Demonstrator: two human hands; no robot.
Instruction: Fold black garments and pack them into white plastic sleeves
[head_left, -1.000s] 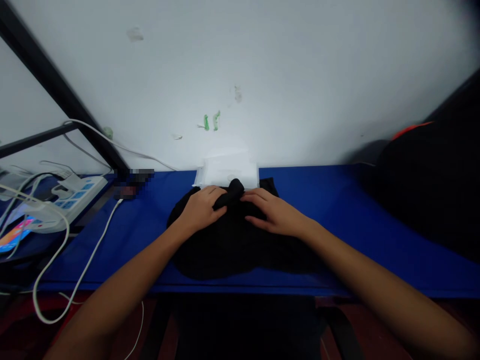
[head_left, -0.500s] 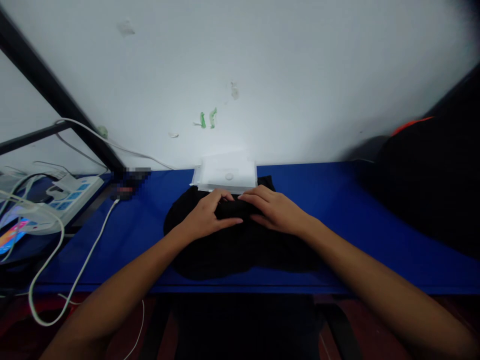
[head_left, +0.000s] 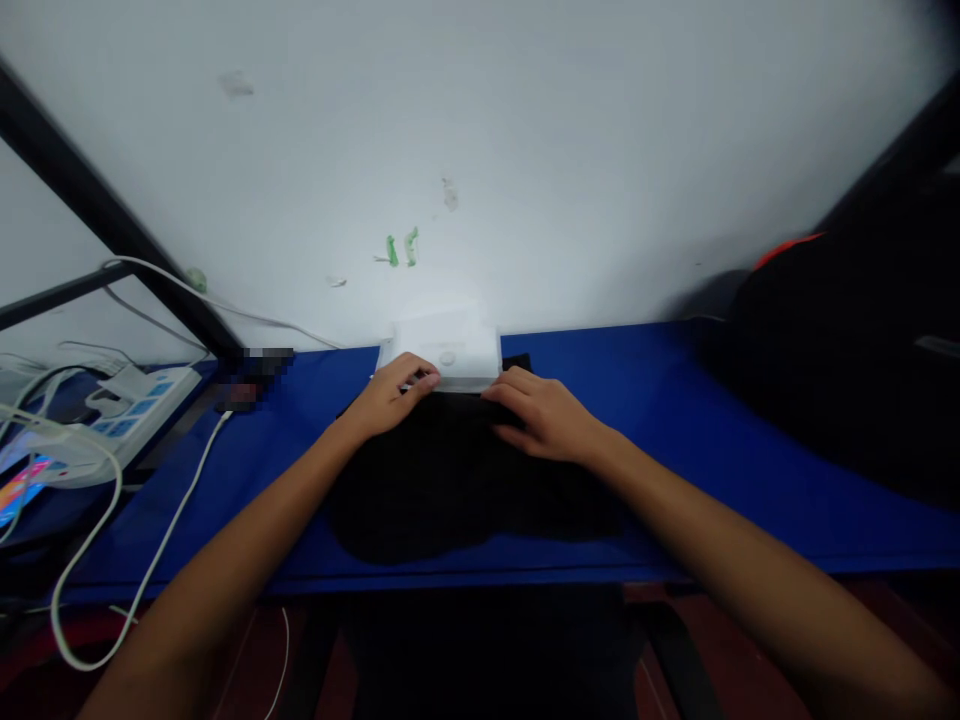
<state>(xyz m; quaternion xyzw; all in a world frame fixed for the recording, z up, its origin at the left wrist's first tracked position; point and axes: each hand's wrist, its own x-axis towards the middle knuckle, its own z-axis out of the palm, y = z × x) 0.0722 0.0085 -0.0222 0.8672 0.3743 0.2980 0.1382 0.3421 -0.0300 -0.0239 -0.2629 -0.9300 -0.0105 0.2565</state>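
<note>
left hand (head_left: 390, 397): curled at far edge of black cloth (head_left: 450, 480); can't tell if pinching
right hand (head_left: 544, 412): on cloth, thumb apart from fingers; grip unclear
black cloth: on blue table (head_left: 660, 400)
white packet (head_left: 457, 350): beyond cloth

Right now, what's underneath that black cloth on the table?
The black cloth lies on the blue tabletop, which shows beside it and along its near edge. Whether anything else is underneath can't be seen; the cloth covers that area.
</note>
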